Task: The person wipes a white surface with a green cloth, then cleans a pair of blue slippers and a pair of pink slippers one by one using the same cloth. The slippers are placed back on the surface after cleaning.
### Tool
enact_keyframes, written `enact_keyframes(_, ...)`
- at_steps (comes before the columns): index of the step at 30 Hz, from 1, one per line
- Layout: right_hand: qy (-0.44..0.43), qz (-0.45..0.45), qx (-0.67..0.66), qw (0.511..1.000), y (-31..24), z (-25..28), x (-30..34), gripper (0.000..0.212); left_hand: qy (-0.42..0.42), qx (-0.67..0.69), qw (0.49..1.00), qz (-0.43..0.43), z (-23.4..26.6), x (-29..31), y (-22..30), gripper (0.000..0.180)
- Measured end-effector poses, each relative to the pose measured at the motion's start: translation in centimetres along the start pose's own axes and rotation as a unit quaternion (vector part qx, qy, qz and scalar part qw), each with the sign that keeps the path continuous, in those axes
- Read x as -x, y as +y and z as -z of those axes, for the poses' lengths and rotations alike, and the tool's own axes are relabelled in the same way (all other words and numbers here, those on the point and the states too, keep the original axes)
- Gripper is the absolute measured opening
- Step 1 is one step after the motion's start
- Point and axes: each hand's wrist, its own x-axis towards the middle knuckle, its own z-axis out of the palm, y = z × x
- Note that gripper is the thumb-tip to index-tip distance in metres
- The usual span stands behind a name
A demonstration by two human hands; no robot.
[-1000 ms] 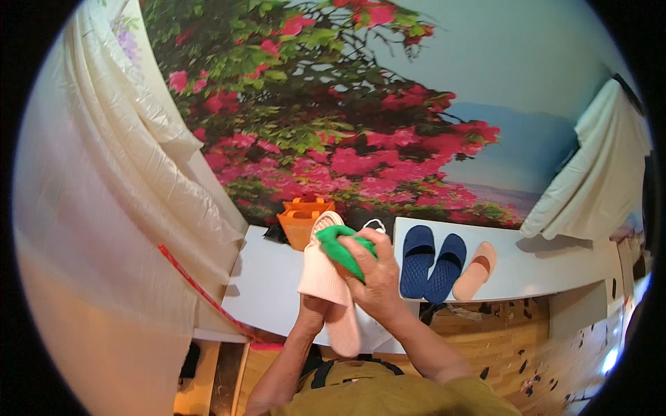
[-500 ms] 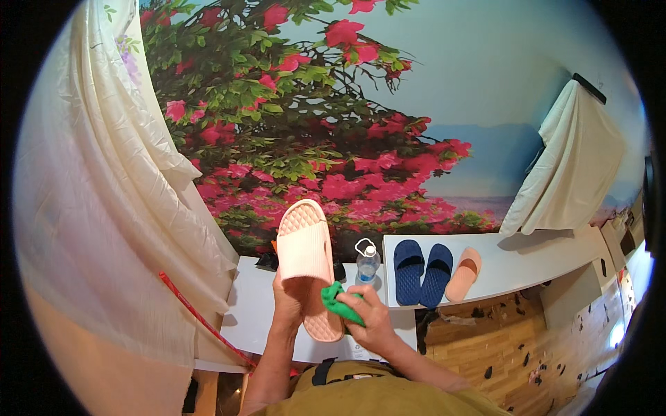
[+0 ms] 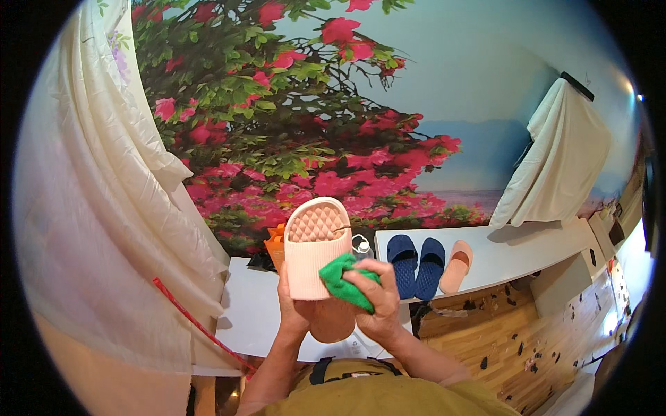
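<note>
A pale pink slide sandal point(image 3: 309, 263) is held up in front of me, its quilted toe end pointing away. My left hand point(image 3: 295, 308) grips it along the left side, with part of the fingers hidden behind it. Bunched in my right hand point(image 3: 378, 298) is a green cloth point(image 3: 345, 279), pressed against the right side of the sandal's ribbed strap. A dark line or mark shows at the right of the quilted footbed, near the toe.
Two navy slides point(image 3: 416, 267) and another pink slide point(image 3: 456, 267) stand on the white shelf point(image 3: 513, 253) at right. A clear bottle point(image 3: 362, 248) and an orange item point(image 3: 275, 243) are behind the held sandal. A red strip point(image 3: 198, 322) runs beside the curtain point(image 3: 132, 208).
The green cloth has moved up from the sandal's lower right edge onto its strap. The sandal has tilted, so its heel part looks shorter. The view has shifted slightly.
</note>
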Motion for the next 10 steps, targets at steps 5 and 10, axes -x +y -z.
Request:
enact_keyframes(5,-0.058,-0.061,-0.022,0.996,0.6,-1.0,3.2,0.058,-0.01,-0.101,0.994,-0.051,1.0,-1.3,0.6,0.055)
enact_keyframes(10,0.045,-0.119,-0.072,0.989,1.0,0.6,2.7,0.042,0.011,-0.149,0.985,-0.085,1.3,-2.2,0.4,0.046)
